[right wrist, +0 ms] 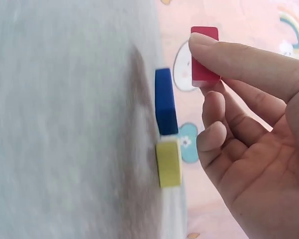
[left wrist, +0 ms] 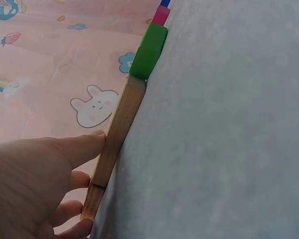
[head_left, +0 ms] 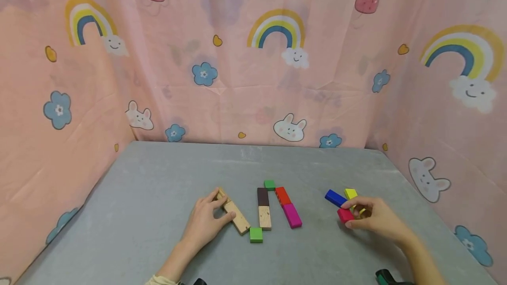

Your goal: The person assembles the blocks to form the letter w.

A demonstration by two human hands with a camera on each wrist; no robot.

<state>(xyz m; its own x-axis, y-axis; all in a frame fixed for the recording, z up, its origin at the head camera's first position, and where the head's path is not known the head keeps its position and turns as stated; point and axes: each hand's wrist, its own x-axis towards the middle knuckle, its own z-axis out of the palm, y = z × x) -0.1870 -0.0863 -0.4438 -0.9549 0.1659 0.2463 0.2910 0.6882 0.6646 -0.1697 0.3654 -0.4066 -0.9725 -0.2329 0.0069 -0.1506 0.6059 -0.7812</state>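
Observation:
My left hand (head_left: 222, 208) lies at the near left of the grey table (head_left: 158, 179). Its thumb and curled fingers hold a long wooden block (head_left: 237, 219), seen edge-on in the left wrist view as the wooden block (left wrist: 117, 132) beside my left hand (left wrist: 92, 181). A green block (head_left: 255, 235) touches that block's near end. My right hand (head_left: 350, 214) pinches a red block (head_left: 344, 215) just above the table. In the right wrist view the red block (right wrist: 204, 74) sits between thumb and finger of my right hand (right wrist: 209, 69). A blue block (head_left: 335, 198) and a yellow block (head_left: 350, 193) lie beside it.
Between the hands lie a brown-and-wood block (head_left: 264, 214), a small green cube (head_left: 270, 184), a red block (head_left: 282, 195) and a magenta block (head_left: 292, 215). Pink patterned cloth (head_left: 253, 78) walls the table at the back and on both sides.

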